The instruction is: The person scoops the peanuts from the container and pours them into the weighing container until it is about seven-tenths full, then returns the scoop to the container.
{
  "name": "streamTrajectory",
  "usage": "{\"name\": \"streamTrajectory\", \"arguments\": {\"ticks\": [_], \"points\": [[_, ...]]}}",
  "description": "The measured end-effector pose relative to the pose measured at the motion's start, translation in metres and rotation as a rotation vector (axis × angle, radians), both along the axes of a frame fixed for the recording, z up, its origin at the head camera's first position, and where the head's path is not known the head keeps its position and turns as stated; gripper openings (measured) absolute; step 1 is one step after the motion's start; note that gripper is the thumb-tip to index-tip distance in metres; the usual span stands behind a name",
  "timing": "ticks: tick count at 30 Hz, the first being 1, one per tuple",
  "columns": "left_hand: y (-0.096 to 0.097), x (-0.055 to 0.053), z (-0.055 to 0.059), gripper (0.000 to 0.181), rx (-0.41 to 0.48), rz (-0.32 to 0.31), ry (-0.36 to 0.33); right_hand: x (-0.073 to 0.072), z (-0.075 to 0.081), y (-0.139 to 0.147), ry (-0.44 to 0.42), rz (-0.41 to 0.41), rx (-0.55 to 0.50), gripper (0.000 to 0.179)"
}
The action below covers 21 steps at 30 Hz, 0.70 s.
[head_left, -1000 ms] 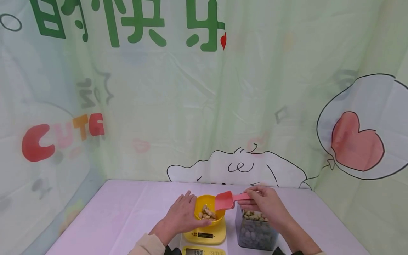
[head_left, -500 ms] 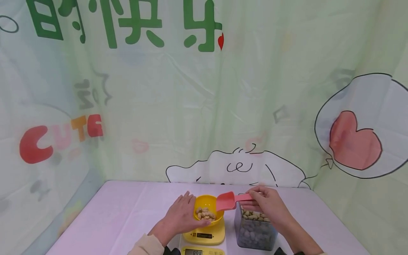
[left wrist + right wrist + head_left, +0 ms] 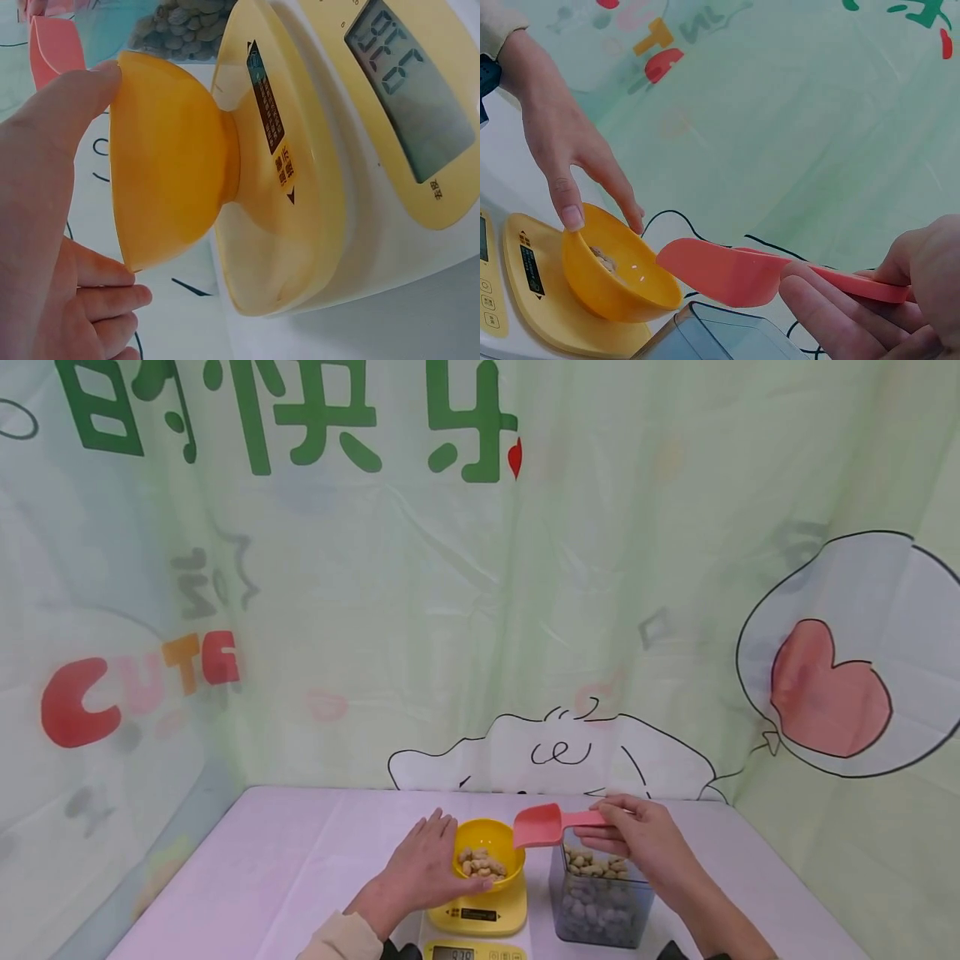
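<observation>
A yellow bowl [image 3: 516,853] with several peanuts [image 3: 480,863] in it stands on a yellow kitchen scale [image 3: 487,917]. Beside the bowl, my left hand [image 3: 423,868] rests its thumb and straight fingers against the rim; the left wrist view shows the thumb [image 3: 82,90] at one side of that rim and the fingers at the other. My right hand [image 3: 645,835] pinches the handle of a pink scoop [image 3: 538,825], whose blade hangs just right of the bowl's rim. In the head view no peanuts show in the scoop. The scale's display [image 3: 409,90] is lit with digits.
Right of the scale stands a clear plastic box [image 3: 600,927], open at the top and filled with peanuts, below my right hand. A pale tablecloth [image 3: 315,835] covers the table. A printed curtain [image 3: 450,610] closes off the back and sides.
The scoop and right hand have shifted slightly right, away from the bowl, and the blade has levelled. More peanuts show in the bowl, and the display digits have changed. The left hand stays by the bowl.
</observation>
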State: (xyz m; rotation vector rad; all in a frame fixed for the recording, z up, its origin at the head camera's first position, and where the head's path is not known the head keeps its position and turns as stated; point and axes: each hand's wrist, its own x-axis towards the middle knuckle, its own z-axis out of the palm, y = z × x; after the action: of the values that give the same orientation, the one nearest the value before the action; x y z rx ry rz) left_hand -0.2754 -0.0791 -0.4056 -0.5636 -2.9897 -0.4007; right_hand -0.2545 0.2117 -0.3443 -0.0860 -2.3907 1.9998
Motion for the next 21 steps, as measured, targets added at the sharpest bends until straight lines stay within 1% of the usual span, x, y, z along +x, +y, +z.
{"name": "streamTrajectory", "arguments": {"ticks": [7,10,15,21], "points": [[0.001,0.000,0.002,0.105,0.008,-0.007,-0.007,0.000,0.003,0.008,0.012,0.015,-0.029,0.041],[0.002,-0.001,0.003,0.106,0.008,-0.022,0.006,0.002,0.006,0.015,0.027,0.027,-0.038,0.042],[0.005,-0.002,0.005,0.106,0.016,-0.050,0.028,0.005,0.010,0.028,0.034,0.053,-0.082,0.045],[0.013,-0.003,0.012,0.103,0.025,-0.066,0.030,0.008,0.013,0.045,0.014,0.032,-0.091,0.047]]}}
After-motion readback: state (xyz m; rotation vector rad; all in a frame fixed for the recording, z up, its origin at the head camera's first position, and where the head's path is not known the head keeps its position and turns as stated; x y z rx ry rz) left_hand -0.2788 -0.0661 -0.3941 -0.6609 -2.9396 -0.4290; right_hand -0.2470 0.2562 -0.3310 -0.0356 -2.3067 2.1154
